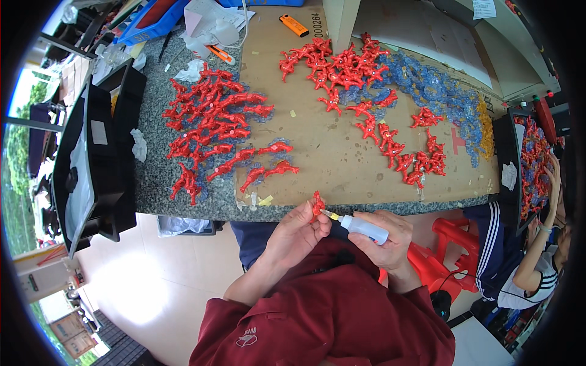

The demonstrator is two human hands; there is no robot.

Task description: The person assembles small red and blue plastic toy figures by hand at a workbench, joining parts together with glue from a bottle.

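Note:
In front of my chest, at the table's near edge, my left hand (302, 227) pinches a small red plastic figure (318, 206) upright between thumb and fingers. My right hand (386, 235) is closed around a white squeeze bottle (366, 229) with a yellow-based thin nozzle. The nozzle's tip points left and meets, or nearly meets, the figure's side; I cannot tell which. Beyond my left hand lies a spread of red figures (213, 116) with translucent blue pieces among them. More red figures (348, 67) are heaped at the far middle, with a curved line of them (394, 149) nearer.
Translucent blue pieces (427, 82) and yellow pieces (485, 128) lie at the right. An orange box cutter (221, 55) and an orange lighter (294, 25) rest at the back. Black bins (97, 158) stand left. At right, another person's hand (554, 174) reaches into a filled black bin (519, 131).

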